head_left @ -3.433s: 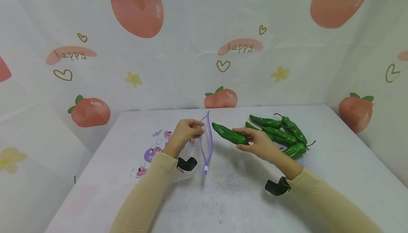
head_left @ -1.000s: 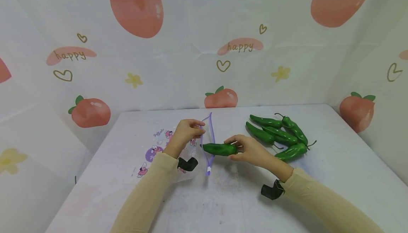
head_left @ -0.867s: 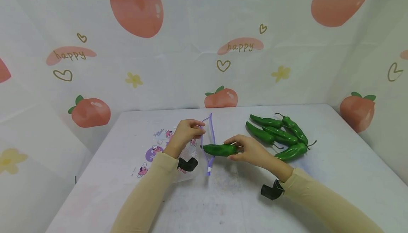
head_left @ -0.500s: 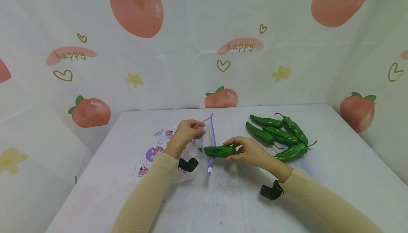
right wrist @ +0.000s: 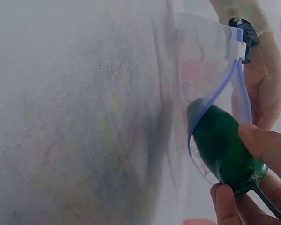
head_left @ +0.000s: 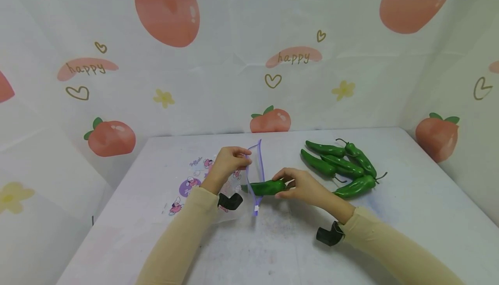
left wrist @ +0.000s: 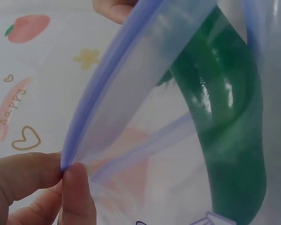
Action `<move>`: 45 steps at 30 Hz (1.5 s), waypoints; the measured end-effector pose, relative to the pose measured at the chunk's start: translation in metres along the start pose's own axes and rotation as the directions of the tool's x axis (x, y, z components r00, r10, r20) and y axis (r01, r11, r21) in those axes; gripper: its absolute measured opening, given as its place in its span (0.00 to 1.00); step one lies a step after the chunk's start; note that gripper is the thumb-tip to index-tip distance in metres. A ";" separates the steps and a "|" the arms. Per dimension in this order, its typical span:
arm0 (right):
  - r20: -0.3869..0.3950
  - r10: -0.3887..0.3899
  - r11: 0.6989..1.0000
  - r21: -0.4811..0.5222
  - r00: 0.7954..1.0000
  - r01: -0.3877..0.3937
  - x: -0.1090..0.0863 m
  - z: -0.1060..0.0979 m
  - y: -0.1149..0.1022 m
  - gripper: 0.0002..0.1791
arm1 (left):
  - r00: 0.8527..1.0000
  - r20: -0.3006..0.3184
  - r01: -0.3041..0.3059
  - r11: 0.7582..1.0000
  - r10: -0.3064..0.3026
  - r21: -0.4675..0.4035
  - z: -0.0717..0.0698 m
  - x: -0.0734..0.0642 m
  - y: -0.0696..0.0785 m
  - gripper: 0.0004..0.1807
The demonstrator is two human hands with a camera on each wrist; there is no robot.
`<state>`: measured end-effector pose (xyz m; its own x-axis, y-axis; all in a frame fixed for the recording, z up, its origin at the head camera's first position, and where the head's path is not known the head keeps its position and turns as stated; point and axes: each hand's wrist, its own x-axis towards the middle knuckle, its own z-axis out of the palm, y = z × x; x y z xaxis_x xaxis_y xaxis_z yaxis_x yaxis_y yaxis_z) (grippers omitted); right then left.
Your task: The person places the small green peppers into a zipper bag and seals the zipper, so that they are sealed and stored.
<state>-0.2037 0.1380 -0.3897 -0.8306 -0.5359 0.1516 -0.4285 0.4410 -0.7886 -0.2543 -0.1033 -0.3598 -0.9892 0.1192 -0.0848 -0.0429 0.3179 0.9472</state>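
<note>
My left hand (head_left: 230,161) pinches the purple rim of a clear zip bag (left wrist: 117,70) between thumb and fingers, and the bag's mouth gapes to the right. The bag has pink and purple cartoon prints and a white slider (right wrist: 239,50) at its near end. A green chili pepper (head_left: 267,187) lies tip first through the mouth, its front part behind the clear plastic. My right hand (head_left: 302,185) grips the pepper at its stem end, thumb on one side and fingers on the other. In the left wrist view the pepper (left wrist: 225,103) shows through the film.
Several more green chili peppers (head_left: 343,168) lie in a group on the right of the white table (head_left: 312,254). A white cloth with printed fruit and hearts (head_left: 218,81) hangs behind the table. Black cameras sit on both wrists.
My right hand has carried the pepper left and down from outside the bag into its mouth, and it is a little deeper now. The left hand has kept its pinch on the rim.
</note>
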 end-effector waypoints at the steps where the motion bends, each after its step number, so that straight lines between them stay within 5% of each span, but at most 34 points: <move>1: 0.000 -0.001 1.000 0.002 1.000 0.001 0.000 0.000 0.000 0.21 | 1.000 0.001 0.001 1.000 -0.001 -0.002 0.000 0.000 0.001 0.16; 45: 0.007 0.020 1.000 -0.003 1.000 -0.020 0.011 0.012 -0.001 0.17 | 0.999 -0.011 0.037 0.999 -0.036 0.018 0.000 -0.002 0.006 0.14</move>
<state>-0.2077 0.1232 -0.3944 -0.8364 -0.5320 0.1320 -0.4131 0.4534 -0.7898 -0.2530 -0.1021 -0.3542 -0.9885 0.0975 -0.1160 -0.0766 0.3389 0.9377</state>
